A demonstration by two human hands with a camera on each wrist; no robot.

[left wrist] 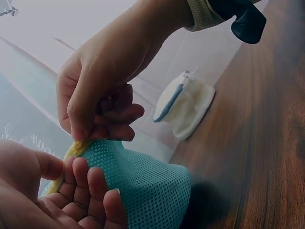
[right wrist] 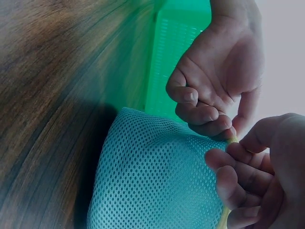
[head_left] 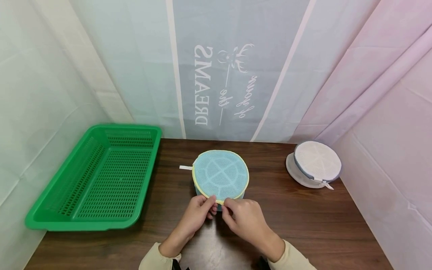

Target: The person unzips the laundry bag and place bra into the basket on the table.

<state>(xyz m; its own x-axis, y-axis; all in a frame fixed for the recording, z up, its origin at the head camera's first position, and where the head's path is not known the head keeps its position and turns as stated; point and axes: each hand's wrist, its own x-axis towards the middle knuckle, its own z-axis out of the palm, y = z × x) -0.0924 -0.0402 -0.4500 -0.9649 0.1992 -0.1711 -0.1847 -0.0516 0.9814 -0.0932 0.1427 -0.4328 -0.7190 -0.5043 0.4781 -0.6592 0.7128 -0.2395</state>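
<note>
A round, light-blue mesh laundry bag (head_left: 221,174) with a yellow zippered rim stands upright on the table in front of me. My left hand (head_left: 197,215) pinches the yellow rim (left wrist: 71,153) at the bag's near side between thumb and fingers. Right beside it, my right hand (head_left: 245,218) pinches the same rim at the zipper, its thumb and forefinger close together. The zipper pull is hidden by the fingers. A white tab (head_left: 186,167) sticks out from the bag's left side. In the right wrist view, the blue mesh side wall (right wrist: 157,176) bulges below both hands.
On the left stands a large green plastic basket (head_left: 114,180) with slotted sides and bottom. A white mesh bag (head_left: 318,161) with a grey-blue rim sits at the back right of the brown wooden table (head_left: 303,221). Printed fabric (head_left: 236,22) hangs along the back edge.
</note>
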